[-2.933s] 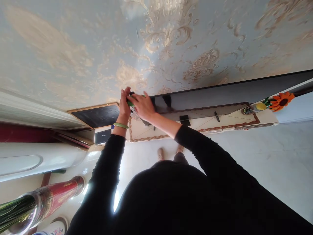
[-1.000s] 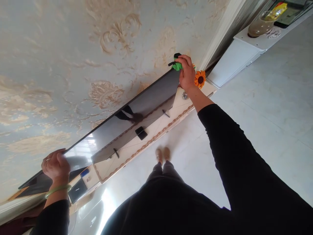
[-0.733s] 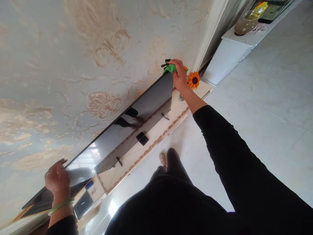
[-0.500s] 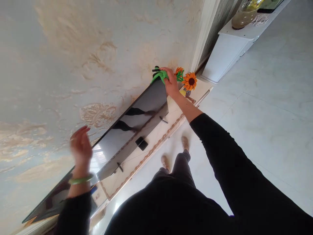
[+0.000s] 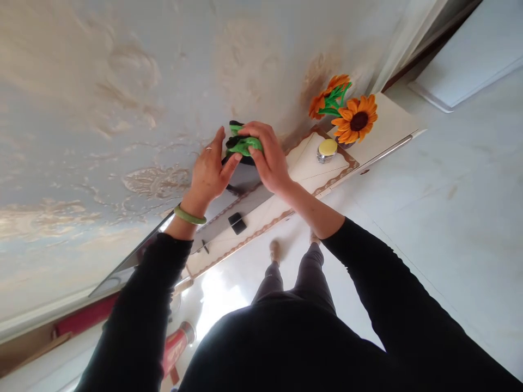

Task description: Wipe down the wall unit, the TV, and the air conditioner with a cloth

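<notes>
My right hand point(image 5: 267, 158) grips a bunched green cloth point(image 5: 242, 144) at the upper right corner of a flat black television point(image 5: 223, 204). My left hand point(image 5: 208, 174) is beside it, fingers spread, its fingertips touching the cloth and the screen's corner. A green bangle point(image 5: 188, 216) sits on my left wrist. The television stands on a low cream cabinet point(image 5: 302, 163) with a brown patterned border. Most of the screen is hidden behind my arms.
Orange artificial sunflowers point(image 5: 353, 117) and a small jar with a yellow lid point(image 5: 327, 151) stand on the cabinet right of the screen. A small black object point(image 5: 236, 222) lies on the cabinet top. Patterned wallpaper rises behind. A red cylinder point(image 5: 175, 345) stands on the pale tiled floor point(image 5: 449, 218).
My left hand left the television's left end and came across to the cloth at the right corner. My right hand kept the cloth. The view swung right and closer.
</notes>
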Tool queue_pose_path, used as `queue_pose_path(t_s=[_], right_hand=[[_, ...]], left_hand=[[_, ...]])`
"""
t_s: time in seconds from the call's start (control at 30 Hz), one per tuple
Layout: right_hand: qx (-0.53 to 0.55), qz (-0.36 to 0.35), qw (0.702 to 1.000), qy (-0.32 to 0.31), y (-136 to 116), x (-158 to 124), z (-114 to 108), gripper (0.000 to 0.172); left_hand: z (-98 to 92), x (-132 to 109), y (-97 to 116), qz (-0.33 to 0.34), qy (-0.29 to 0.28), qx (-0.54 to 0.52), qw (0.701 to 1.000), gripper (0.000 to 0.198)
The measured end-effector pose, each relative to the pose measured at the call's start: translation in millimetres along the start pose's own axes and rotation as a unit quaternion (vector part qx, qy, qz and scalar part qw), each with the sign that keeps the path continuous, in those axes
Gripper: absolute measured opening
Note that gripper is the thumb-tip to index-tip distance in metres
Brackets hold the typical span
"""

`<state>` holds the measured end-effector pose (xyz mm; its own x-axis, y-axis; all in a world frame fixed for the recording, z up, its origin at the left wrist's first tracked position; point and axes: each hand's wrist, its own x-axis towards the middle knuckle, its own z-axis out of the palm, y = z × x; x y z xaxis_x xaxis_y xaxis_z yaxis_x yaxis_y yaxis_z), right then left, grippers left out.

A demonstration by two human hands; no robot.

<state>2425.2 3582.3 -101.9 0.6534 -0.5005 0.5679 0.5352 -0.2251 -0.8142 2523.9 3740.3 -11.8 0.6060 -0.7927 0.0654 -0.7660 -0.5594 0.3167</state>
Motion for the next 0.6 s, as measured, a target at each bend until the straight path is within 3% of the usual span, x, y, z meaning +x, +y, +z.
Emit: queue_pose_path(t_s=[0.17, 0.3, 0.37, 0.5, 0.6], right_hand=[[-0.015, 0.111, 0.994, 0.021, 55.8, -51.5, -4.4, 0.041], [-0.067, 0.239, 0.969, -0.001, 111.6, -107.5, -18.3, 0.045], [-0.08, 0.28, 0.957, -0.006, 124.9, -119.1, -23.8, 0.043], [-0.066, 0.28, 0.958, -0.004, 105.2, -93.2, -22.2, 0.041], [-0.015, 0.2, 0.979, -0.022, 69.1, -51.6, -16.1, 0.045]], left_hand=[[1.5, -5.6, 8.1, -0.055, -0.025, 0.023, 0.998, 0.082], [3.6, -3.5, 16.4, -0.07, -0.031, 0.036, 0.996, 0.081], [4.7, -3.0, 17.9, -0.077, -0.033, 0.043, 0.996, 0.083], [6.4, -1.1, 18.3, -0.083, -0.037, 0.055, 0.994, 0.087], [8.0, 2.6, 20.2, -0.099, -0.039, 0.061, 0.992, 0.094]])
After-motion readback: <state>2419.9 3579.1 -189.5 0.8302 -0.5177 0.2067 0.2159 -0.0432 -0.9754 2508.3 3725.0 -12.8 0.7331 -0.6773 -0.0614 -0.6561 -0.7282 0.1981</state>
